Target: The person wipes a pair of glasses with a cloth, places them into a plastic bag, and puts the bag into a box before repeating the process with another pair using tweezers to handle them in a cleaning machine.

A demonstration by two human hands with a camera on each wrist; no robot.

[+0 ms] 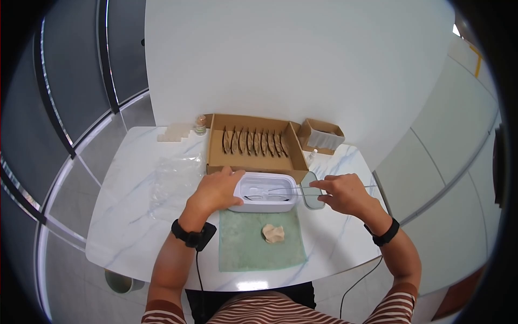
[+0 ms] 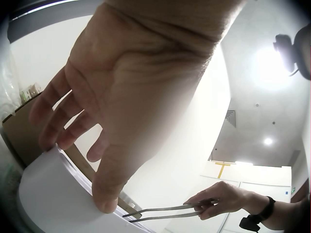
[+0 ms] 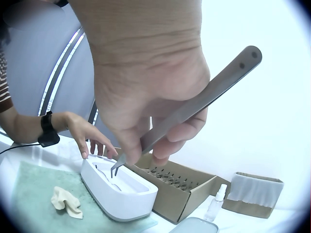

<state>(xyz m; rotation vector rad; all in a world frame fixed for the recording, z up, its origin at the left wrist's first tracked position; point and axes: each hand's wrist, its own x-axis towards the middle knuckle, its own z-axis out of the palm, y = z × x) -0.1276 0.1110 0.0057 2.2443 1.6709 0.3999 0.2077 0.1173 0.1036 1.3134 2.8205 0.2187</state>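
A white ultrasonic cleaner [image 1: 265, 207] with an open oblong basin stands at the middle of the table. Across its left end, my left hand [image 1: 215, 190] holds the rim, thumb at the front corner and fingers at the back. My right hand [image 1: 346, 194] pinches long metal tweezers [image 3: 206, 99] between thumb and fingers. Their bent tips reach down into the basin. Inside it lies a pair of eyeglasses [image 1: 252, 198], its dark rim edges showing. In the right wrist view the tweezer tips overlap the eyeglasses; whether they grip the frame I cannot tell.
Behind the cleaner stands a cardboard box [image 1: 259, 164] with several glasses in a row. A grey-windowed lid [image 1: 311, 202] lies right of the cleaner, beside a spray bottle [image 3: 215, 206] and small carton [image 1: 322, 135]. A crumpled cloth [image 1: 274, 234] rests on the green mat [image 1: 243, 254].
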